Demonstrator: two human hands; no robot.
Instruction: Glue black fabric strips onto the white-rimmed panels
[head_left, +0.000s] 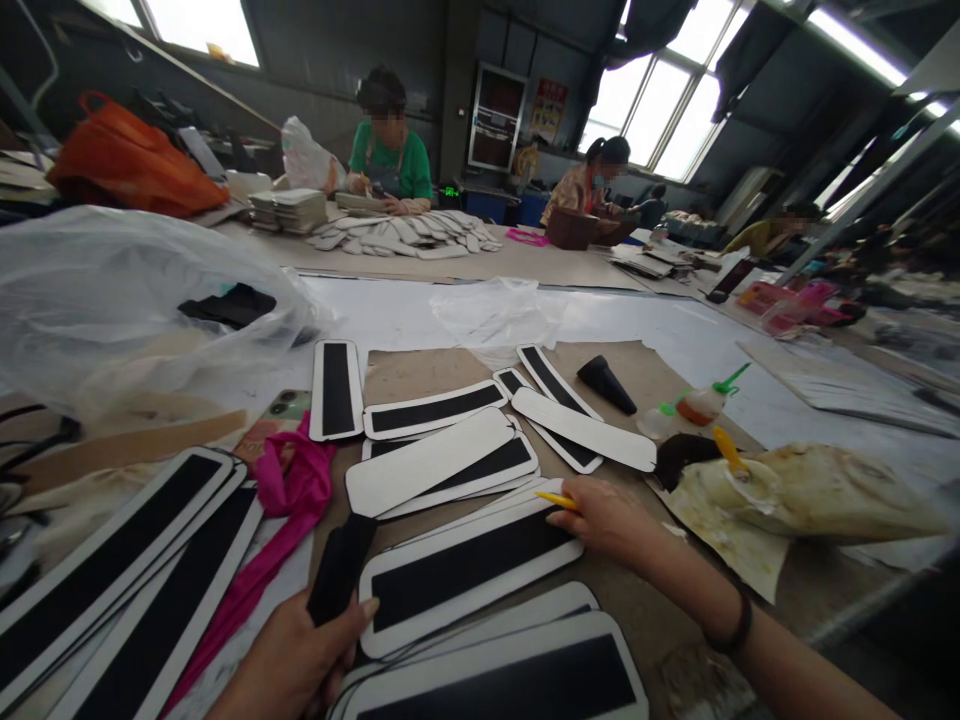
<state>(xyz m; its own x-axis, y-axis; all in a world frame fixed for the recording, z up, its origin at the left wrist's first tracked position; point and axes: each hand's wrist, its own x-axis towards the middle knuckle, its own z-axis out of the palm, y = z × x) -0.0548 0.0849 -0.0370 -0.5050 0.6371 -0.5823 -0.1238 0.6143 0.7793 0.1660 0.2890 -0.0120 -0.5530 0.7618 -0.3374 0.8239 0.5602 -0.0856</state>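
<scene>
My left hand is closed around dark strips, possibly a small stack. Its thumb lies at the left end of a long white panel with a black centre. My right hand pinches a slim yellow stick, pointing left, above that panel's right end. Just what kind of tool the stick is I cannot tell. More such panels lie stacked in front, and several others lie behind. Two plain white pieces rest across those behind.
At left lie long panels, a pink cloth strip, a phone and a clear plastic bag. To the right are a black cone, a squeeze bottle and a stained container. Co-workers sit across the table.
</scene>
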